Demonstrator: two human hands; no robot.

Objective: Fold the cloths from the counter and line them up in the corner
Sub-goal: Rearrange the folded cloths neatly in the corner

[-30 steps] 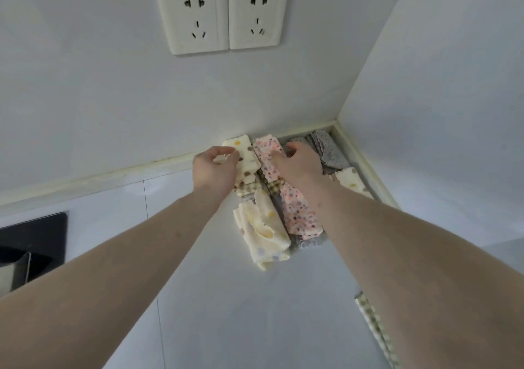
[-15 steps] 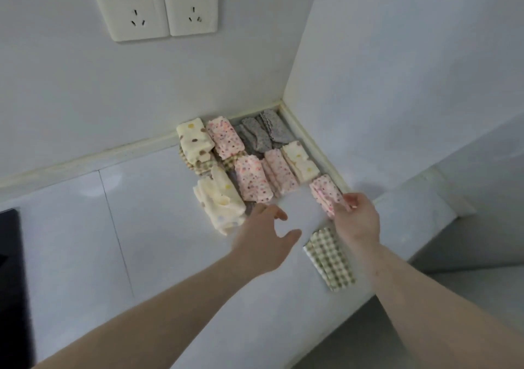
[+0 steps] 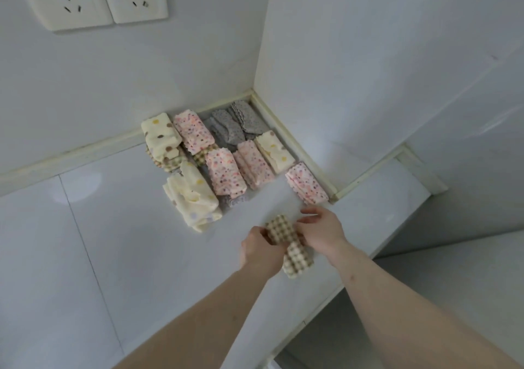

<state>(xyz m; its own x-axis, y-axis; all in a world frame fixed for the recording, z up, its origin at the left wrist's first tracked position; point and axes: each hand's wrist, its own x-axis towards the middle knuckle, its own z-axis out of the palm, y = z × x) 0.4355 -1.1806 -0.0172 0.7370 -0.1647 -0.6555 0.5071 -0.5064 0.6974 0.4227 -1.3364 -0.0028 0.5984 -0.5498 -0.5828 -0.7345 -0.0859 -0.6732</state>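
Both hands have come back from the corner pile (image 3: 226, 153); the left hand (image 3: 259, 248) and right hand (image 3: 321, 231) now pinch the checked cloth (image 3: 286, 241) near the counter (image 3: 113, 241) edge, probably next to go in line.

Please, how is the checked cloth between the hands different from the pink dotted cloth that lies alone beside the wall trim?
The checked cloth has a beige-and-white check; the pink dotted cloth is pink with small dots. The checked cloth is gripped by the left hand and right hand, out on the open counter; the pink dotted cloth lies untouched against the wall trim. Both are folded into narrow strips.
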